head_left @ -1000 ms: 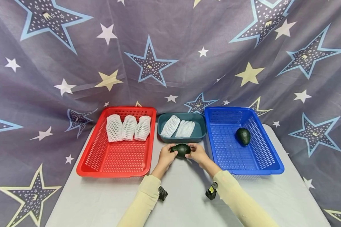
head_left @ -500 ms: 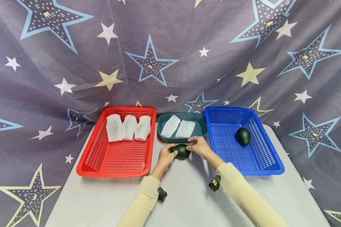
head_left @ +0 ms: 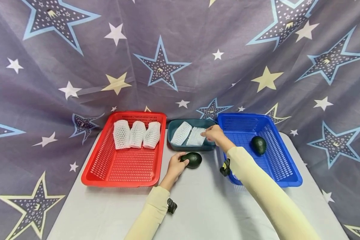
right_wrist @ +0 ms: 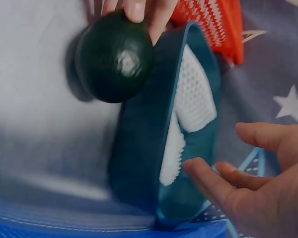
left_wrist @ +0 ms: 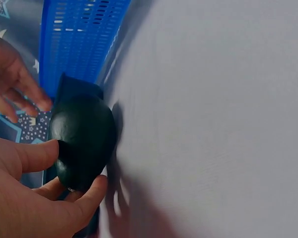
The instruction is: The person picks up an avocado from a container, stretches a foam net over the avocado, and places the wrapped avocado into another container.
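A dark green avocado [head_left: 193,160] is just over the table in front of the teal tub [head_left: 192,148]. My left hand [head_left: 175,166] grips its narrow end between thumb and fingers, which the left wrist view shows from close up. My right hand [head_left: 215,134] reaches over the tub's right side. In the right wrist view its thumb stands apart from the fingers, and one fingertip [right_wrist: 189,164] is right beside a white foam net sleeve [right_wrist: 173,153]. Another foam net sleeve [head_left: 181,133] lies to the left in the tub.
On the left stands a red basket [head_left: 129,170] with three bulging foam net sleeves [head_left: 137,134] in a row. A blue basket [head_left: 288,181] on the right holds another avocado [head_left: 259,145]. Behind the table hangs a star-patterned curtain [head_left: 156,100].
My right hand has let go of the avocado and moved up and right over the teal tub, to the right-hand foam net sleeve. My left hand keeps holding the avocado in place.
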Available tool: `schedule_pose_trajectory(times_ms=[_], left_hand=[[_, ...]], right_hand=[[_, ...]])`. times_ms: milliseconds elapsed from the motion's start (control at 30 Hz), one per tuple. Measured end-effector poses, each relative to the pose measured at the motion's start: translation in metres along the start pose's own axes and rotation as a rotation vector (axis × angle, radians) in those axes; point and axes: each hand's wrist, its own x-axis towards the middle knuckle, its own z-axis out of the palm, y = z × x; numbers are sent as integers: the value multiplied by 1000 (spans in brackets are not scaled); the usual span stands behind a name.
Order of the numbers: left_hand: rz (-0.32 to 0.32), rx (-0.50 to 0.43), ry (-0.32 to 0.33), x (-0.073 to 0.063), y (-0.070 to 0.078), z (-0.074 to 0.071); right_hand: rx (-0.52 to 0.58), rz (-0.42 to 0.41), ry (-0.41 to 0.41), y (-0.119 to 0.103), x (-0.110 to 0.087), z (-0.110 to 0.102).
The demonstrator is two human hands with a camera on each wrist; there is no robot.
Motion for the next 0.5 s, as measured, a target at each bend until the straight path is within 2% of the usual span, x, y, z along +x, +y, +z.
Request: schedule_pose_trajectory(times_ms=[67,167,300,500], left_hand=[[-2,-2,5,0,0,0],[0,-6,12,-1,0,0],[10,-19,16,-1,0,-1],[33,-17,17,-4,1,-3]], right_hand=[[-19,60,11,3,10,4],[-79,100,18,6,18,12],[-140,104,12,7,22,21],[-170,119,33,6,20,30]])
